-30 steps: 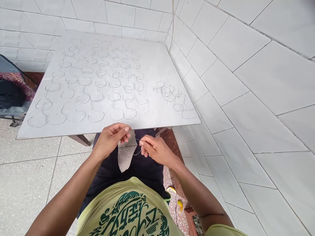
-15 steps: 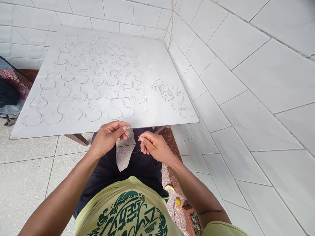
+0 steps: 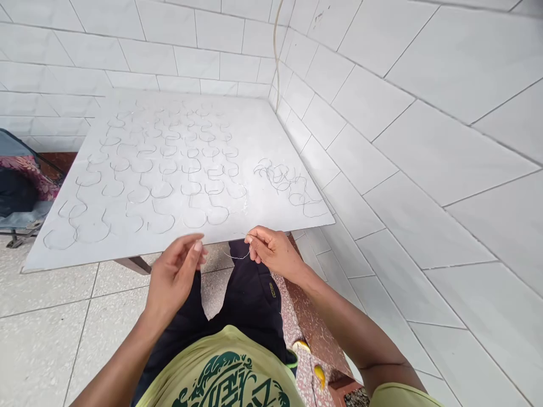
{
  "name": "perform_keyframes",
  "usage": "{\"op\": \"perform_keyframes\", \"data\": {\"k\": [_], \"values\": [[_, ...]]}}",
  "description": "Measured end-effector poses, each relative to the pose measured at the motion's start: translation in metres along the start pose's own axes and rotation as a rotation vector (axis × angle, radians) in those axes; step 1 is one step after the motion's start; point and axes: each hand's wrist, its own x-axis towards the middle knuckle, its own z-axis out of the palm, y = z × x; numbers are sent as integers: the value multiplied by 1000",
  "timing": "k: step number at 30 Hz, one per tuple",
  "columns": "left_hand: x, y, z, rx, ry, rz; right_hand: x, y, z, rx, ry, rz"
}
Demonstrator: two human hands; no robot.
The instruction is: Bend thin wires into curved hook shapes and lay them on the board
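My right hand pinches a thin bent wire between thumb and forefinger, just past the table's near edge and above my lap. The wire hangs in a curve to the left of those fingers. My left hand is left of the wire and apart from it, its thumb and fingers loosely parted, with nothing visible in them. Rows of S-shaped wire pieces lie across the white tabletop. On the right side of the top is a tangled heap of similar wires.
A tiled wall closes in the right side, and another runs behind the table. A folding chair with dark cloth stands at the left. Yellow pieces lie on the floor near a reddish container at lower right.
My left hand has come off the wire and moved left and down. My right hand keeps hold of the wire. The view has tilted up slightly.
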Motion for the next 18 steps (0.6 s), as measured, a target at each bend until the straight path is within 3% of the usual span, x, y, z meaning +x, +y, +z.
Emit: {"op": "perform_keyframes", "data": {"k": [2, 5, 7, 13, 18], "values": [[-16, -14, -7, 20, -77, -20, 10, -4, -12, -24, 8, -11], [-36, -54, -20, 41, -246, -71, 29, -10, -31, -41, 8, -18], [-42, -87, -32, 108, -253, -140, 44, -13, -43, -48, 12, -22], [-24, -171, -67, 284, 61, -205, 104, -13, -82, -17, 33, -33], [-13, -212, -68, 425, 168, -120, 172, -13, -119, -98, 164, -80]]}}
